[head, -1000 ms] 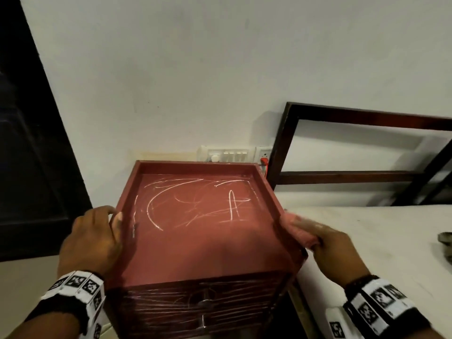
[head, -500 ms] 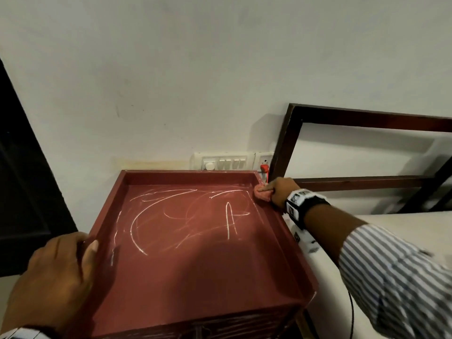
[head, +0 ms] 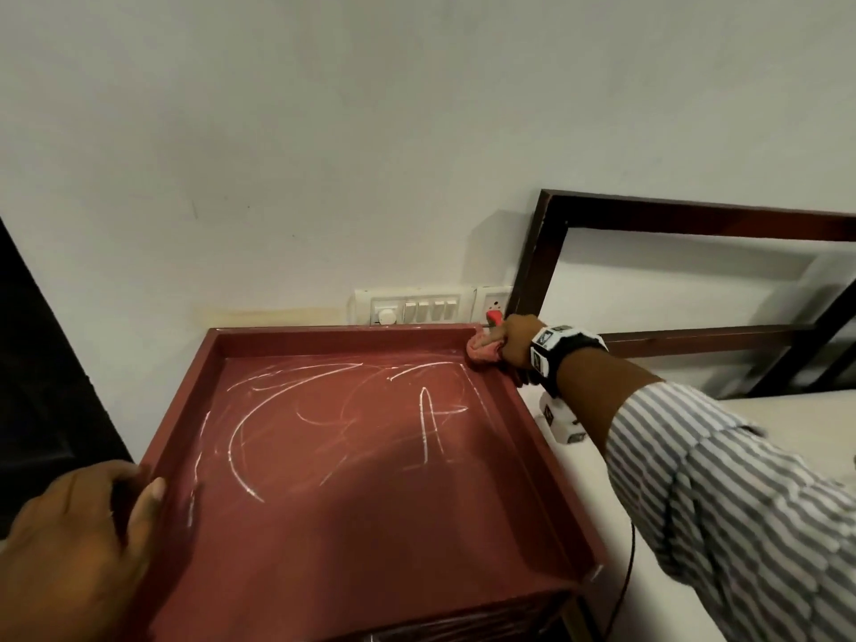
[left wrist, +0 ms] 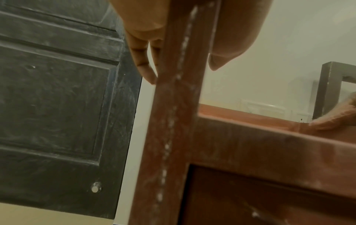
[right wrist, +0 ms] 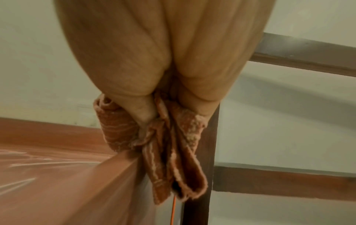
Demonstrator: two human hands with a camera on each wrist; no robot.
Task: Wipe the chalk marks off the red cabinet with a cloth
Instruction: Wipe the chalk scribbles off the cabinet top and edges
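The red cabinet (head: 523,410) has a sunken top inside a raised rim, and white chalk marks (head: 324,424) scrawl across it. My right hand (head: 507,345) grips a bunched pink cloth (head: 484,352) at the far right corner of the rim. In the right wrist view the cloth (right wrist: 173,144) hangs from my curled fingers over the cabinet's right rim (right wrist: 108,175). My left hand (head: 83,530) grips the left rim near the front, thumb inside. The left wrist view shows that rim (left wrist: 177,106) between my fingers (left wrist: 142,57) and thumb.
A white wall with a switch panel (head: 412,310) and a red plug (head: 494,316) stands right behind the cabinet. A dark wooden frame (head: 542,252) leans against the wall at right, above a white surface (head: 695,604). A dark door (head: 41,377) is at left.
My right hand carried the cloth from the cabinet's front right rim to the far right corner and stays there. My left hand keeps its hold on the left rim. The view came closer.
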